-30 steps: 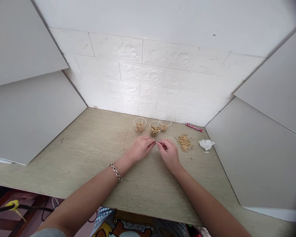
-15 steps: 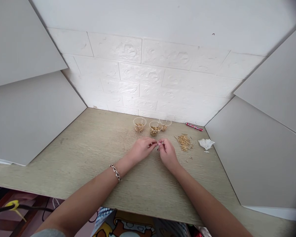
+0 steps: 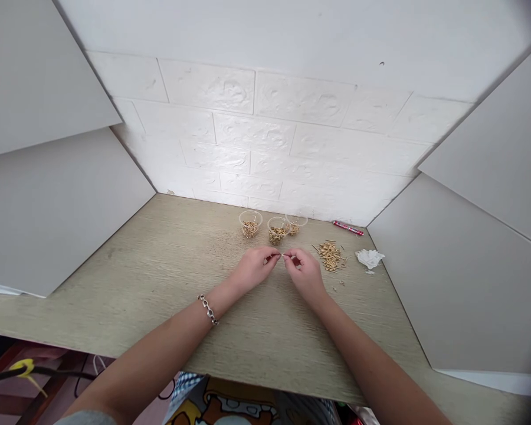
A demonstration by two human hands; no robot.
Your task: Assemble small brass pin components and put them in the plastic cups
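Above the middle of the table, my left hand (image 3: 255,267) and my right hand (image 3: 306,273) meet fingertip to fingertip, both pinched closed. Between them is a tiny pale piece (image 3: 282,255), too small to make out fully; both hands seem to grip it. Just beyond the hands stand a clear cup (image 3: 250,225) on the left, a middle cup (image 3: 277,231) and a third cup (image 3: 297,223) behind it, each holding small gold pieces. A pile of gold pins (image 3: 330,256) lies right of my right hand.
Crumpled white tissue (image 3: 370,258) and a red tube-like wrapper (image 3: 348,228) lie at the right of the table (image 3: 159,265). Small gold bits are scattered left of the cups. Grey panels flank the table, and a white brick-patterned wall (image 3: 230,130) closes the back.
My right hand has shifted slightly right and its fingers have rearranged, leaving a small gap between the fingertips of the two hands. My left hand has barely moved.
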